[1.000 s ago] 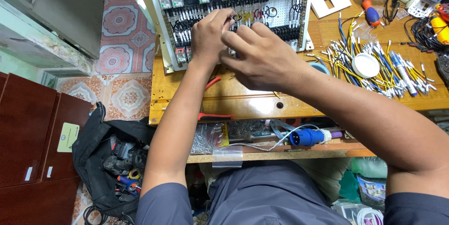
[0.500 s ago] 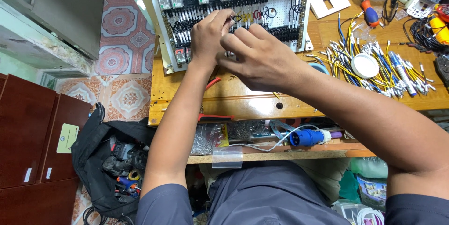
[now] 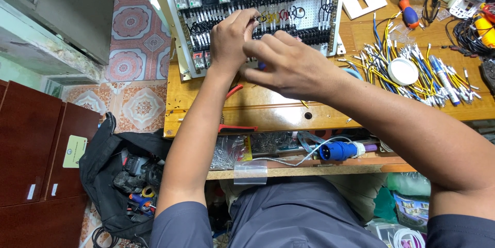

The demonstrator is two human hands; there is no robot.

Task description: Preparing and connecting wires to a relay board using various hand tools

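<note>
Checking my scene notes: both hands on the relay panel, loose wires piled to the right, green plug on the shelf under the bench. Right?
Not quite: the plug on the shelf is blue, not green, as the head view shows. Both the left hand and right hand are at the relay panel, with loose wires to the right.

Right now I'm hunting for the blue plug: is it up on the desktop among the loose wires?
No, the blue plug lies on the lower shelf under the desktop, apart from the wires.
</note>
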